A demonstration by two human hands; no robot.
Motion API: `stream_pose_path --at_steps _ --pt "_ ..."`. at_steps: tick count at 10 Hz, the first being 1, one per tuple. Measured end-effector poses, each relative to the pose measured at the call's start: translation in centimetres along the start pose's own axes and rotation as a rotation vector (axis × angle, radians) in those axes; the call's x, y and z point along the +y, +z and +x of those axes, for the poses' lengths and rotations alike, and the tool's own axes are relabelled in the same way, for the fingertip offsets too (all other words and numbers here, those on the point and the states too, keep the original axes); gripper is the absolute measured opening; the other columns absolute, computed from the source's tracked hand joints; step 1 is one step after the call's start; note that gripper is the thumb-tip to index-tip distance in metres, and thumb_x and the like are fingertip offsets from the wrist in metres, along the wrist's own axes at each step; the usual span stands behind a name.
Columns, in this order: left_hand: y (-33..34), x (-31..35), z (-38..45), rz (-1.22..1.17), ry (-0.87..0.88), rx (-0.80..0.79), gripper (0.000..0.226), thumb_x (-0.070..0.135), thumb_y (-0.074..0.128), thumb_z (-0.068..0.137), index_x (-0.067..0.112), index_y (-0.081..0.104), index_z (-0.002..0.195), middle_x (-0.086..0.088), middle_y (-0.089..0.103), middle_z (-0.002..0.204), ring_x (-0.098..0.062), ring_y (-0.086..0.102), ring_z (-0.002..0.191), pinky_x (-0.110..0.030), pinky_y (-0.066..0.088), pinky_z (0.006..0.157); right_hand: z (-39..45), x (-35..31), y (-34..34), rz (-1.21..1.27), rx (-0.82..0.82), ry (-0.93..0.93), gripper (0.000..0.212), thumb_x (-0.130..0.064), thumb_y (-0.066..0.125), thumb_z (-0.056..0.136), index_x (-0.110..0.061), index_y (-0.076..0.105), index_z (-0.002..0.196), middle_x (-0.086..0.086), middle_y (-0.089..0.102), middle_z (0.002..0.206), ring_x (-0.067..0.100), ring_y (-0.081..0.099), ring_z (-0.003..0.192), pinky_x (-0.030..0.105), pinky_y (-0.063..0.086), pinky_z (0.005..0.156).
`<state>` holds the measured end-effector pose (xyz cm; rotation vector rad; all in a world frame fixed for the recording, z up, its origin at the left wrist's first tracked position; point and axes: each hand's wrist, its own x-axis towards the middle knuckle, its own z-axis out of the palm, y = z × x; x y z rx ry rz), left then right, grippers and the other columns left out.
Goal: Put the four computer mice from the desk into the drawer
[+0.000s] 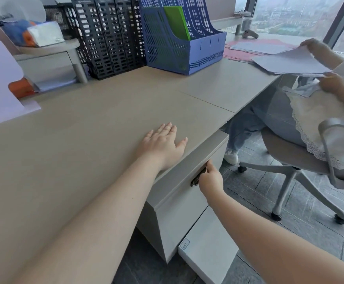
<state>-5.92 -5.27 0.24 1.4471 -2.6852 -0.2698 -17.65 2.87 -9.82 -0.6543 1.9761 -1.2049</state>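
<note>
My left hand (161,145) lies flat and open on the beige desk (85,140), near its right edge, holding nothing. Below that edge, my right hand (211,179) grips the dark metal handle (196,180) on the grey drawer (187,171) front. The drawer looks pushed in, its inside hidden. No computer mouse shows anywhere on the desk.
Black file racks (109,35) and a blue file holder (179,39) with a green folder stand at the back. A grey shelf (50,56) with tissues sits at back left. A seated person (320,83) on a wheeled chair (302,165) handles papers at right. A white box (208,247) lies on the floor.
</note>
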Motion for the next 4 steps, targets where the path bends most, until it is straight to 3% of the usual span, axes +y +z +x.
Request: stream_pose_path --at_steps 2,3,4 --pt "0.1 0.3 0.2 0.013 0.011 0.009 0.064 0.052 0.022 0.096 0.018 0.013 0.150 0.005 0.007 0.160 -0.009 0.004 0.146 -0.035 0.002 0.119 0.5 -0.3 -0.6 -0.121 0.039 0.001 0.050 0.007 0.030 0.076 -0.005 0.049 0.121 0.017 0.063 0.094 0.036 0.059 0.082 0.037 0.043 0.068" --pt "0.1 0.2 0.5 0.014 0.000 0.003 0.064 0.053 0.021 0.095 0.019 0.013 0.150 0.006 0.007 0.160 -0.008 0.004 0.146 -0.035 0.003 0.120 1.4 -0.8 -0.9 -0.284 -0.001 -0.038 0.036 0.003 0.032 0.078 -0.005 0.052 0.108 0.008 0.050 0.071 0.027 0.048 0.071 0.035 0.037 0.064" --pt "0.0 0.3 0.4 0.007 -0.007 0.021 0.064 0.053 0.020 0.095 0.020 0.013 0.150 0.006 0.007 0.160 -0.008 0.004 0.146 -0.035 0.003 0.120 1.8 -0.6 -1.6 -0.442 -0.090 -0.041 0.048 0.001 0.034 0.085 -0.010 0.047 0.130 0.017 0.061 0.109 0.032 0.057 0.094 0.036 0.048 0.079"
